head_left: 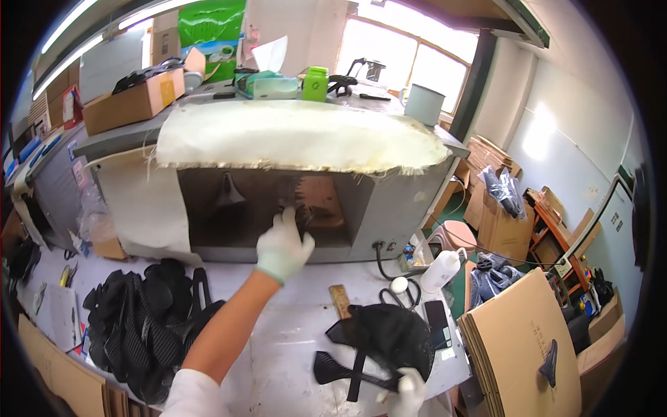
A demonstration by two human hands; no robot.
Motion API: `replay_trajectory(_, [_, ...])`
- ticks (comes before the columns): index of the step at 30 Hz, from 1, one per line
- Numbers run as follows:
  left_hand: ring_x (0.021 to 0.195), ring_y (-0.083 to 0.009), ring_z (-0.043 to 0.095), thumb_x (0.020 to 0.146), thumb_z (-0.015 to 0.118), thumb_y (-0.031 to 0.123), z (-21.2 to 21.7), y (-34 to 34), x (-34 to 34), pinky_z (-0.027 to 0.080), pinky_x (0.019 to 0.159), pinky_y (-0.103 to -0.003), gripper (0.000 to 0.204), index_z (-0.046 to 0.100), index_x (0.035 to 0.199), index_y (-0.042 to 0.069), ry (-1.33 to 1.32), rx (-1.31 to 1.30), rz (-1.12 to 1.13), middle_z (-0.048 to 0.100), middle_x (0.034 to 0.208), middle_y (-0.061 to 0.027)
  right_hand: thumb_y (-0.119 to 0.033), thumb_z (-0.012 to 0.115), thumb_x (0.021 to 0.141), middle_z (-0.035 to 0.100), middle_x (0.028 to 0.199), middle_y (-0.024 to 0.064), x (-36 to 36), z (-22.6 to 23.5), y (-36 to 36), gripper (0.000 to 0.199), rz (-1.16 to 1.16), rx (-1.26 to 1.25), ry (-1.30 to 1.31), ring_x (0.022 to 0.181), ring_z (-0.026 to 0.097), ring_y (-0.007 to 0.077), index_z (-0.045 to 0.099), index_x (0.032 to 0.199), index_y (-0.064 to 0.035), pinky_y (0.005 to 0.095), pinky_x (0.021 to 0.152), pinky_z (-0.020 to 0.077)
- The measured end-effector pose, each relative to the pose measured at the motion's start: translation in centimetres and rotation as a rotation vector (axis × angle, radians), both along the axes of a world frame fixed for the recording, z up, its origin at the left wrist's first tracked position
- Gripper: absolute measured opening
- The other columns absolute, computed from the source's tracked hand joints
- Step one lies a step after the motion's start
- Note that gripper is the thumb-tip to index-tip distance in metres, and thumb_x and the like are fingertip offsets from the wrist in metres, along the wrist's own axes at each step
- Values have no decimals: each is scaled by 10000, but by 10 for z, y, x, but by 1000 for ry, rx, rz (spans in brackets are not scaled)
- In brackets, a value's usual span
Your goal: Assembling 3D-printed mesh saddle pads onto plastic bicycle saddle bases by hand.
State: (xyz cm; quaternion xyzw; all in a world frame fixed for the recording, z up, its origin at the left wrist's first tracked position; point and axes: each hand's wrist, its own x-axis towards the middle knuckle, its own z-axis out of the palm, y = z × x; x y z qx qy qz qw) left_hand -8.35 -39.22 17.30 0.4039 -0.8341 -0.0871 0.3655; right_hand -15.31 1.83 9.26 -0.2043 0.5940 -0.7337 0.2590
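My left hand (281,244), in a pale glove, reaches into the open front of a grey metal box (389,208). It grips the lower end of a black piece with a toothed edge (303,198) that stands upright inside. A dark funnel-shaped piece (226,194) hangs further left in the box. My right hand (407,393), also gloved, is at the lower edge and holds a black woven cut-out piece (385,337) that rests on the white worktop (292,326).
A cream woven cloth (299,135) covers the box top. A pile of black woven pieces (139,316) lies left. Scissors (401,295), a white squeeze bottle (442,270), a phone (438,321) and a wooden block (340,301) lie right. Cardboard sheets (521,354) stand beside the table.
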Motion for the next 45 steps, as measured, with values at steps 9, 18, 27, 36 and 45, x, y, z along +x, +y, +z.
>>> replay_trajectory(9, [850, -349, 681, 913, 796, 355, -93, 262, 246, 556, 778, -437, 757, 499, 1506, -10, -142, 294, -170, 659, 1149, -231, -457, 594, 1046, 614, 827, 68, 0, 59, -123, 407, -82, -404, -260, 557, 530, 200, 642, 1053, -53, 341, 484, 440])
replay_trajectory(18, [881, -331, 695, 914, 801, 278, -138, 277, 321, 557, 790, -453, 622, 578, 1429, 7, 167, 269, 33, 706, 1072, -181, -400, 583, 1106, 671, 979, 143, -9, 66, -400, 401, -1, -476, -458, 802, 676, 275, 572, 1218, -16, 396, 694, 561])
replay_trajectory(27, [844, -326, 710, 919, 784, 209, -141, 277, 323, 579, 752, -443, 423, 677, 1305, 75, 95, 110, 82, 743, 1024, -123, -185, 579, 1083, 598, 1406, 298, 37, 12, -443, 530, 323, -276, -438, 1177, 702, 397, 411, 1503, 89, 474, 952, 613])
replay_trajectory(36, [722, -315, 692, 888, 798, 132, -119, 271, 319, 554, 644, -429, 356, 720, 1225, 51, 202, 158, -16, 718, 907, -124, -186, 568, 1079, 675, 1256, 251, 72, 23, -571, 358, 488, -66, -457, 941, 768, 368, 514, 1367, 19, 436, 690, 646])
replay_trajectory(45, [655, -283, 662, 877, 765, 96, -96, 288, 361, 531, 596, -367, 336, 725, 1204, 29, 375, 293, 73, 652, 800, -125, -290, 632, 1054, 674, 1318, 273, 57, 16, -440, 522, 472, -146, -315, 1156, 686, 346, 522, 1414, 72, 444, 945, 530])
